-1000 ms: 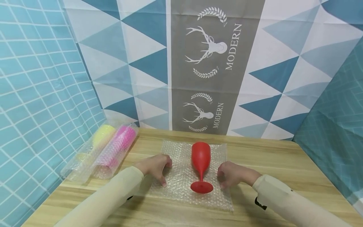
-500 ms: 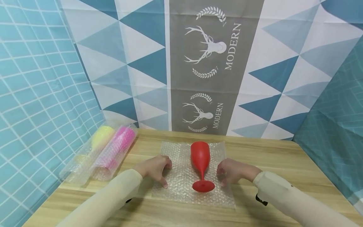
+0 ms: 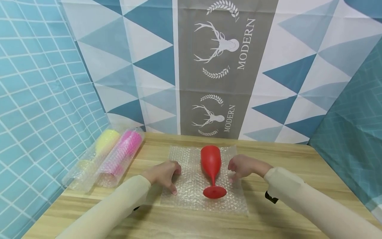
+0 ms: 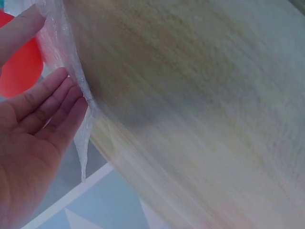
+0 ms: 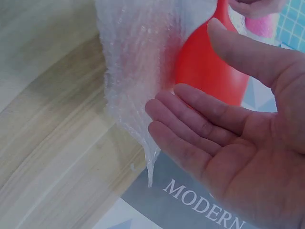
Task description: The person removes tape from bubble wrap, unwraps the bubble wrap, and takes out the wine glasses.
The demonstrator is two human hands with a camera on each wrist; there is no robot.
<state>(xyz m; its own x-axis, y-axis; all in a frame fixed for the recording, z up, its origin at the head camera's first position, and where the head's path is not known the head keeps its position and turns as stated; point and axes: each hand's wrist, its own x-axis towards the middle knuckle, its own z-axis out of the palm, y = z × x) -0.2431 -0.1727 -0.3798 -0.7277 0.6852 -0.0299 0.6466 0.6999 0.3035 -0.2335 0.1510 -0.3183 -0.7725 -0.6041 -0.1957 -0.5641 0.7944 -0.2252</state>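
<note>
A red plastic goblet (image 3: 211, 162) lies on its side on a flat sheet of bubble wrap (image 3: 188, 176), its bowl toward the wall and its round foot toward me. To its left, my left hand (image 3: 164, 174) rests at the sheet's left edge, thumb and fingers spread apart. The left wrist view shows those fingertips (image 4: 76, 90) touching the wrap's edge. Over the sheet's right edge hovers my right hand (image 3: 245, 165), thumb apart from loosely bent fingers, holding nothing. Behind its palm in the right wrist view, part of the goblet (image 5: 205, 67) is hidden.
At the table's left side lie two bubble-wrapped bundles side by side, one with a yellow item (image 3: 107, 141) and one with a pink item (image 3: 131, 142). A patterned cloth (image 3: 155, 66) hangs behind the wooden table (image 3: 283, 162), with blue cloths at both sides.
My right hand has risen slightly away from the sheet's right edge, its fingers loosening. The goblet's foot has shifted a little to the right. The left hand stays nearly in place.
</note>
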